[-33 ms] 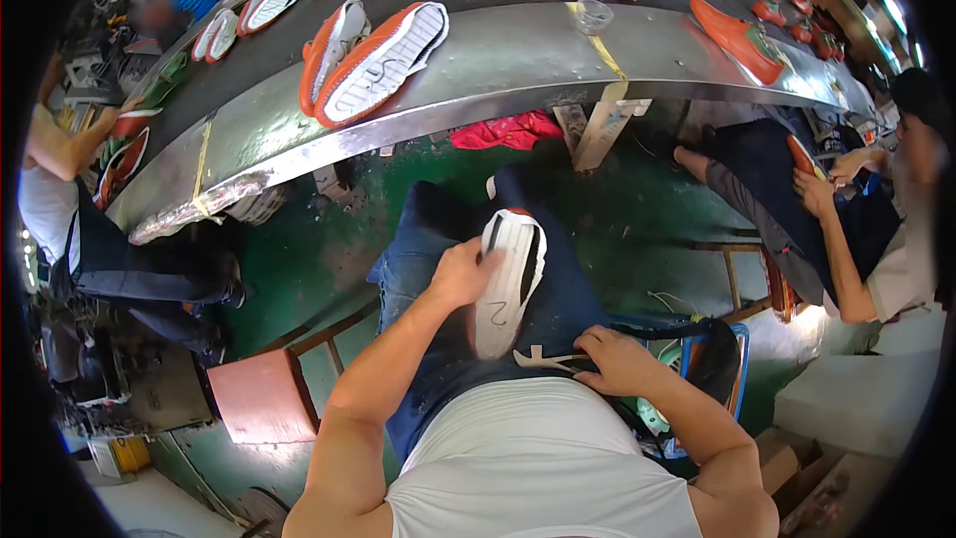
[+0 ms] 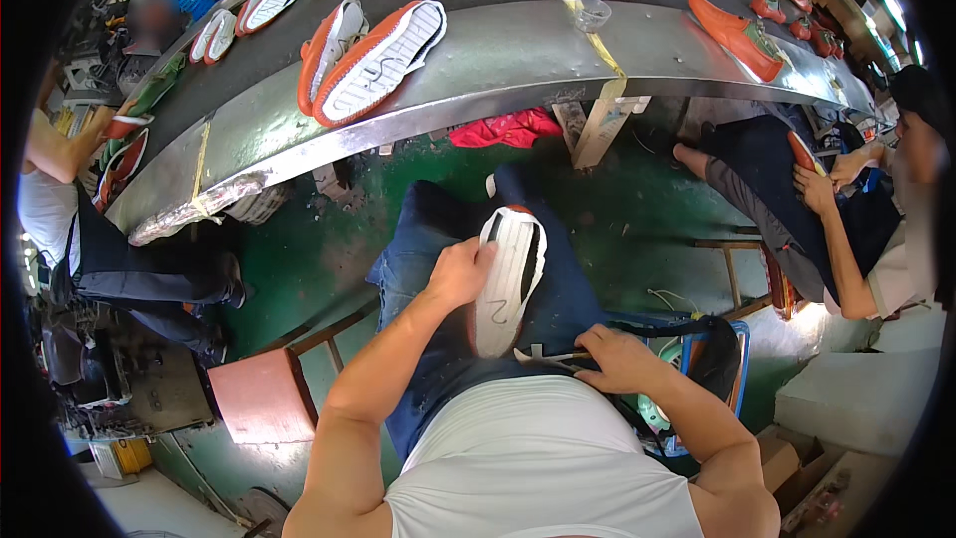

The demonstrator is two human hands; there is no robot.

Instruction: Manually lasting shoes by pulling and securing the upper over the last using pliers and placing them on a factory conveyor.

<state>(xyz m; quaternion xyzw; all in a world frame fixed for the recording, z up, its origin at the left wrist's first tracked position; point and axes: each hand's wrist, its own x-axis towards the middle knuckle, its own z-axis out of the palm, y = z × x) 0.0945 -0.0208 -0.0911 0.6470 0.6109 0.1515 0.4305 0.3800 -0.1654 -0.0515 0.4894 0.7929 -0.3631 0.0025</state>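
My left hand (image 2: 460, 274) is closed on the side of an orange shoe whose white sole (image 2: 503, 294) is turned up. The shoe lies over my lap, toe end away from me, with a dark hand-drawn mark on the sole. A white edge strip stands loose along its right side. My right hand (image 2: 619, 357) is closed by my right thigh, with thumb and fingers on a thin pale strip (image 2: 543, 356) that reaches left toward the shoe's near end. Its exact kind I cannot make out.
Ahead runs a bench (image 2: 478, 60) with a metal edge, holding several orange shoes and a clear cup (image 2: 592, 12). A person at left (image 2: 60, 169) and one at right (image 2: 846, 199) each handle shoes. A pink stool (image 2: 261, 399) stands left; red cloth (image 2: 506, 128) lies under the bench.
The thin pale strip by my right hand has tilted and shows narrower. My left hand and the shoe have hardly moved. The person at left has shifted a shoe slightly.
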